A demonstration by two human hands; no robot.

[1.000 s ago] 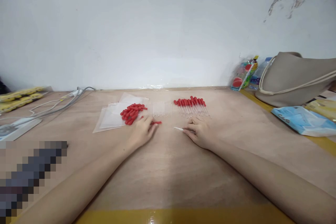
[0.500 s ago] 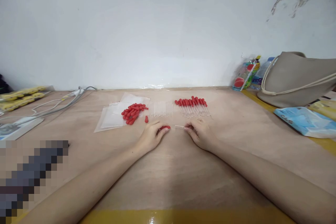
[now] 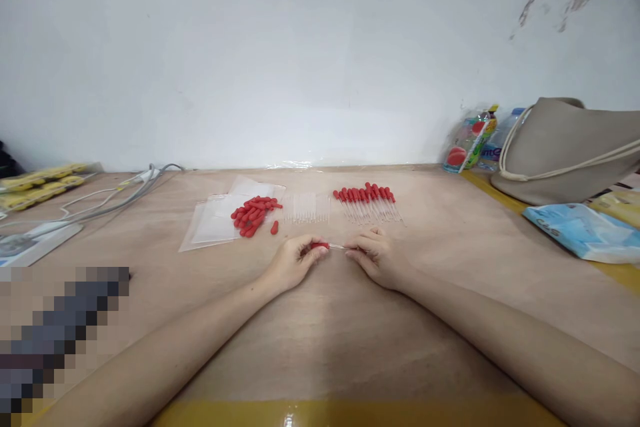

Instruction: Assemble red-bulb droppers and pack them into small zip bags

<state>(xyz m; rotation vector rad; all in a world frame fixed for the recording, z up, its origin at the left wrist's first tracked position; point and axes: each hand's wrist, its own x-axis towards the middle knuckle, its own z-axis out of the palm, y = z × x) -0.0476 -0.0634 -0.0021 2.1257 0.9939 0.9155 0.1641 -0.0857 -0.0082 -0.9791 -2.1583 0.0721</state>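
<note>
My left hand [image 3: 296,260] is closed on a red rubber dropper bulb [image 3: 320,246], its narrow end pointing right. A thin clear glass dropper tube [image 3: 338,247] is pinched in my right hand [image 3: 376,257], and its left end meets the bulb's mouth. How far the tube sits inside the bulb I cannot tell. Beyond my left hand lie a pile of red bulbs [image 3: 250,215] and one loose bulb [image 3: 275,227]. A row of bare glass tubes [image 3: 307,207] lies behind my hands. To its right is a row of droppers with red bulbs on their tubes [image 3: 367,197].
Clear plastic bags [image 3: 205,227] lie under and beside the bulb pile. Cables [image 3: 115,199] and a power strip [image 3: 50,245] are at the left. A beige bag [image 3: 565,147], bottles [image 3: 470,143] and a blue tissue pack [image 3: 583,232] stand along the right. A wall closes off the back.
My hands have come together, so the glass tube now meets the bulb where a gap was before. The loose red bulb has shifted slightly left.
</note>
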